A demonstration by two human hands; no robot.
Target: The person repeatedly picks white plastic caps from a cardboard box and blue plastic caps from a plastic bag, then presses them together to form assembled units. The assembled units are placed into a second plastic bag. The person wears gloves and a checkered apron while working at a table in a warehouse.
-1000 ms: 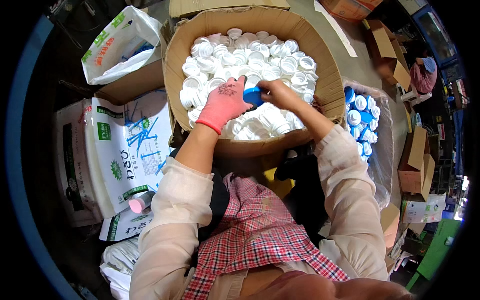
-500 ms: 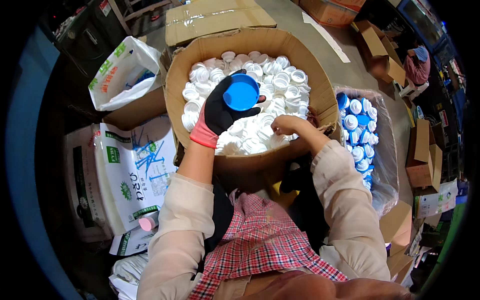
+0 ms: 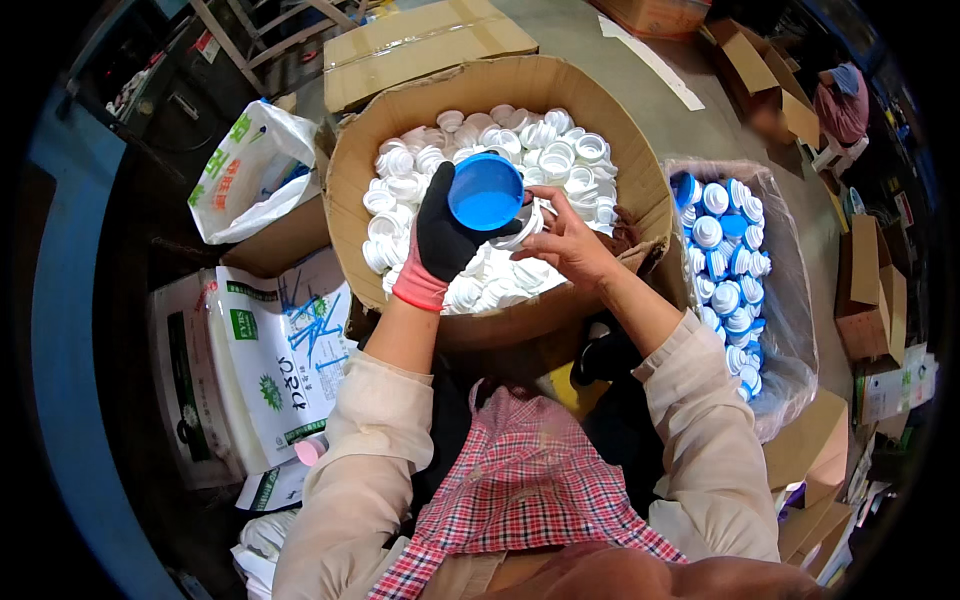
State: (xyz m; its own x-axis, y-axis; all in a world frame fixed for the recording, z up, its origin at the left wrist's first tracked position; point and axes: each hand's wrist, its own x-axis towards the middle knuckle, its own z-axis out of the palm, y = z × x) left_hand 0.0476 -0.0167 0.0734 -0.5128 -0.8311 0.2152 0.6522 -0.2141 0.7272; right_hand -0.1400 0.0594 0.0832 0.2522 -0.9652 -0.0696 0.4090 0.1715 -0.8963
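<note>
At the centre of the frame we see the left hand, in a black-palmed glove with a pinkish-red cuff, its fingers clamped around a blue cap whose hollow side faces up. Just right of it, the bare right hand has thumb and fingers closed on a white fitting, near the cap's lower right edge; we cannot tell whether the two pieces touch. Beneath both hands, we note many white fittings heaped in a large cardboard box, upper centre. Right of centre, blue-and-white caps fill part of a box with a clear plastic liner. Farther out, we find thin blue sticks on a printed white sheet at left, and a white bag at upper left.
</note>
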